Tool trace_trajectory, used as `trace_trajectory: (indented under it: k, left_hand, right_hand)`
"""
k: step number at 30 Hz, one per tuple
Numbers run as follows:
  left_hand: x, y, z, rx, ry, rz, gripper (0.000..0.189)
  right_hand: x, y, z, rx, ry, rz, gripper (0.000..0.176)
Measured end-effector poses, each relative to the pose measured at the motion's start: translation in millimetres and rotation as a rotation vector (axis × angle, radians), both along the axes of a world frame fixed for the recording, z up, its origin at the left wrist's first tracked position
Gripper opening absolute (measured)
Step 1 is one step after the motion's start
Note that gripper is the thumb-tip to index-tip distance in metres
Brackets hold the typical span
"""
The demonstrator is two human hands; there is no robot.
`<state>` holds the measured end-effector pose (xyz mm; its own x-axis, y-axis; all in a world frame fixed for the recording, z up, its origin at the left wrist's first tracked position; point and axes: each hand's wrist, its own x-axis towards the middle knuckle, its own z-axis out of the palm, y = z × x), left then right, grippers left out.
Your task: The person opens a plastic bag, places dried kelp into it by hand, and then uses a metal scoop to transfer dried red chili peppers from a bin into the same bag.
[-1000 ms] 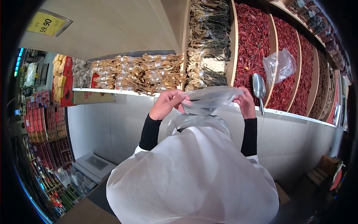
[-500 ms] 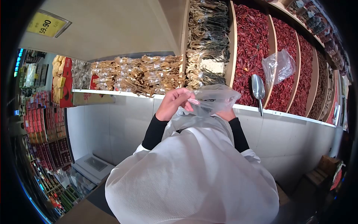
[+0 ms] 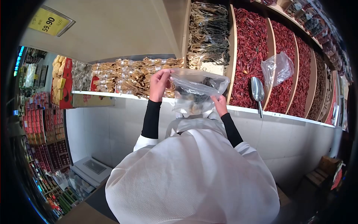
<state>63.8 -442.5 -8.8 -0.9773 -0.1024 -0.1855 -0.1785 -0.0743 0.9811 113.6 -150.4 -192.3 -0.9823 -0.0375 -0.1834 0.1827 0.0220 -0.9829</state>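
A clear plastic bag (image 3: 195,91) is stretched between my two hands at the front edge of the bins. My left hand (image 3: 160,83) pinches its upper left corner, in front of the packs of tan dried goods (image 3: 140,74). At the bag's lower right side, my right hand (image 3: 220,104) grips the film between thumb and fingers. Behind the bag lies a bin of dark dried strands (image 3: 209,33), partly covered by the film. To the right, a metal scoop (image 3: 257,89) rests on dried red chillies (image 3: 250,44), its handle over the edge.
Another crumpled plastic bag (image 3: 278,69) lies on the chillies across a wooden divider (image 3: 271,52). A yellow price card (image 3: 50,21) hangs at upper left. A white machine (image 3: 91,168) stands low at left, and a wooden crate (image 3: 324,170) at lower right.
The bag has been spread wider and shifted left. My left hand has moved up and left; my right hand, formerly behind the film, now shows at the bag's right side.
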Motion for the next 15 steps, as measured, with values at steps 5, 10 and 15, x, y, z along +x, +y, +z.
trace_trajectory:
  k: [5,10,15]
  left_hand:
    - [-3.0,-2.6,-22.5,0.122,-0.063,0.084,0.028]
    - [14.9,10.3,-62.0,0.187,-0.080,0.234,0.043]
    - [57.3,22.8,-151.5,-0.020,-0.216,0.111,0.041]
  right_hand:
    - [-3.8,6.2,1.4,-0.095,-0.062,-0.076,0.017]
    - [-5.7,5.1,5.4,-0.146,-0.148,-0.110,0.020]
    - [-6.2,3.8,1.2,-0.218,-0.190,-0.139,0.023]
